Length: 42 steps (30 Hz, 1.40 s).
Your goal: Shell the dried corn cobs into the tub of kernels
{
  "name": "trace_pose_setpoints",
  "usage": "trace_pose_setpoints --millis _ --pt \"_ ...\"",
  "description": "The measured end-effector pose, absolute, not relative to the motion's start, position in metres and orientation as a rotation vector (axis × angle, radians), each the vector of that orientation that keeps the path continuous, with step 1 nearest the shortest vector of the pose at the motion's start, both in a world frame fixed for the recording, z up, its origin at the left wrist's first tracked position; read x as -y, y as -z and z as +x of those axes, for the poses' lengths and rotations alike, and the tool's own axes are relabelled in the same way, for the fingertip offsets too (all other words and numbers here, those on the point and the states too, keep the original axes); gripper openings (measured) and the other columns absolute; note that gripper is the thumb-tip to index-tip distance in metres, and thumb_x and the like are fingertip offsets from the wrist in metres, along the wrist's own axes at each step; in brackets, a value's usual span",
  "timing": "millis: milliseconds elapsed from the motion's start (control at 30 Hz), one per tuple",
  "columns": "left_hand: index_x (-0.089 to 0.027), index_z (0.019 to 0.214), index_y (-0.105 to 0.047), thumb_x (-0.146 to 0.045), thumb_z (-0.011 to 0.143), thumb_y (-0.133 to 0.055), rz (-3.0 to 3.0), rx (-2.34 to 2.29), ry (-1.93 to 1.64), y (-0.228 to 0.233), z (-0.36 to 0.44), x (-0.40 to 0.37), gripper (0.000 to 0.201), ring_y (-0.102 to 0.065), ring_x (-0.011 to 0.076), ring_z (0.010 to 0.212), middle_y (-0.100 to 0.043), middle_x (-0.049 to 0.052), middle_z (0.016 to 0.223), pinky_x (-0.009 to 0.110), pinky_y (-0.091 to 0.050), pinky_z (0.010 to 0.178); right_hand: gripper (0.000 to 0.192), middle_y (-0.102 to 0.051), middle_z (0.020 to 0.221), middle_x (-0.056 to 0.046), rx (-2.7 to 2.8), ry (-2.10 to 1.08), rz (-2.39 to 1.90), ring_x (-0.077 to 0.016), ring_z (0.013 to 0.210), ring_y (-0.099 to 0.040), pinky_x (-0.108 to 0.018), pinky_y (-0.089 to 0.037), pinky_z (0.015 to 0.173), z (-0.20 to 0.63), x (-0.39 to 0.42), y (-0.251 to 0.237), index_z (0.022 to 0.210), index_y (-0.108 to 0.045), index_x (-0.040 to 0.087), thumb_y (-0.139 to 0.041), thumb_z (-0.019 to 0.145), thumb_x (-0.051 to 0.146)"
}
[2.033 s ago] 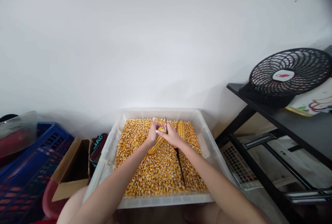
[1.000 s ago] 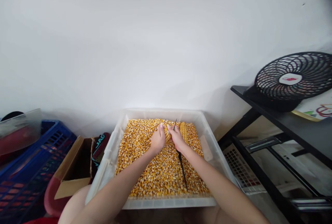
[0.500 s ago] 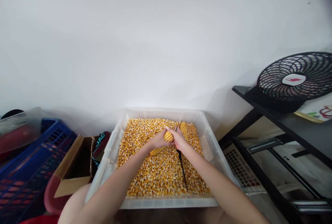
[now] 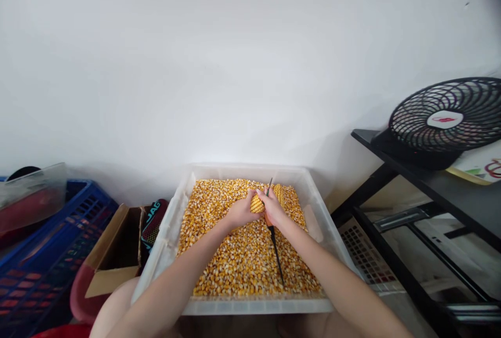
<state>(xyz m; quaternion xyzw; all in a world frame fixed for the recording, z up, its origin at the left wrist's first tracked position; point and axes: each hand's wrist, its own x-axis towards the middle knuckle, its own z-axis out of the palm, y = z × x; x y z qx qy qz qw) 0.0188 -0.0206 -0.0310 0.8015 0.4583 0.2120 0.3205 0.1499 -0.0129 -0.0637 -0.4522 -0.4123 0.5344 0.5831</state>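
Observation:
Over the translucent plastic bin (image 4: 256,305), my left hand (image 4: 240,213) is closed around a yellow corn cob (image 4: 257,204), its rounded end towards me. My right hand (image 4: 273,207) presses against the cob's right side with the thumb across it. Gripped in that same hand is a thin black rod-like tool (image 4: 276,254) with an orange part at the palm. One pointed end shows above the fingers, and the long end slants down over the loose corn kernels (image 4: 235,265). Just behind my right hand lies a second corn cob (image 4: 279,192), partly hidden.
Left of the bin stand an open cardboard box (image 4: 117,244) in a pink basin (image 4: 80,296) and a blue crate (image 4: 58,239). To the right, a black fan (image 4: 442,119) sits on a black rack (image 4: 415,171). A white wall (image 4: 250,67) rises behind.
Both hands and the held cob have shifted slightly right. The cob seen below my left hand earlier no longer shows. More of the tool's upper tip and orange part is visible.

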Motion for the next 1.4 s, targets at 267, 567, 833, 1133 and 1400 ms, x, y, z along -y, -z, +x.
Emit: trace_pose_setpoints --millis 267,567,833,1133,1400 --pt "-0.02 0.122 -0.038 -0.032 0.065 -0.062 2.104 -1.103 -0.674 0.041 0.016 0.015 0.064 -0.06 0.0231 0.09 -0.061 0.008 0.106 0.03 -0.044 0.075 0.031 -0.049 0.072 0.004 0.924 -1.363 -0.976 -0.0152 0.076 -0.052 -0.032 -0.04 0.078 0.153 0.015 0.05 0.07 -0.041 0.023 -0.069 0.062 0.034" --pt "-0.02 0.121 -0.039 -0.027 0.065 -0.062 2.054 -0.985 -0.715 0.044 0.016 0.014 0.061 -0.056 0.0207 0.095 -0.058 0.006 0.109 0.031 -0.043 0.082 0.03 -0.043 0.067 0.005 1.021 -1.443 -0.95 -0.0119 0.065 -0.044 -0.027 -0.037 0.07 0.164 0.018 0.044 0.067 -0.04 0.022 -0.068 0.065 0.033" --pt "-0.018 0.124 -0.036 -0.029 0.067 -0.061 2.044 -0.947 -0.703 0.041 0.018 0.017 0.063 -0.055 0.021 0.098 -0.056 0.008 0.114 0.032 -0.042 0.085 0.025 -0.043 0.07 0.005 1.235 -1.355 -1.058 -0.0122 0.068 -0.045 -0.026 -0.039 0.069 0.17 0.018 0.035 0.072 -0.043 0.022 -0.064 0.068 0.035" --pt "-0.017 0.128 -0.033 -0.029 0.065 -0.062 2.104 -1.043 -0.682 0.045 0.021 0.016 0.07 -0.057 0.0225 0.097 -0.057 0.009 0.114 0.031 -0.043 0.082 0.013 -0.049 0.071 0.002 1.533 -1.038 -1.237 -0.0169 0.07 -0.05 -0.03 -0.039 0.07 0.171 0.016 0.036 0.079 -0.043 0.026 -0.051 0.079 0.036" --pt "-0.019 0.128 -0.033 -0.025 0.062 -0.062 2.121 -1.022 -0.615 0.045 0.02 0.019 0.073 -0.058 0.0236 0.094 -0.059 0.008 0.11 0.031 -0.043 0.079 0.005 -0.053 0.071 0.0 1.761 -0.95 -1.25 -0.0175 0.064 -0.051 -0.03 -0.037 0.065 0.176 0.024 0.028 0.079 -0.043 0.024 -0.048 0.079 0.025"
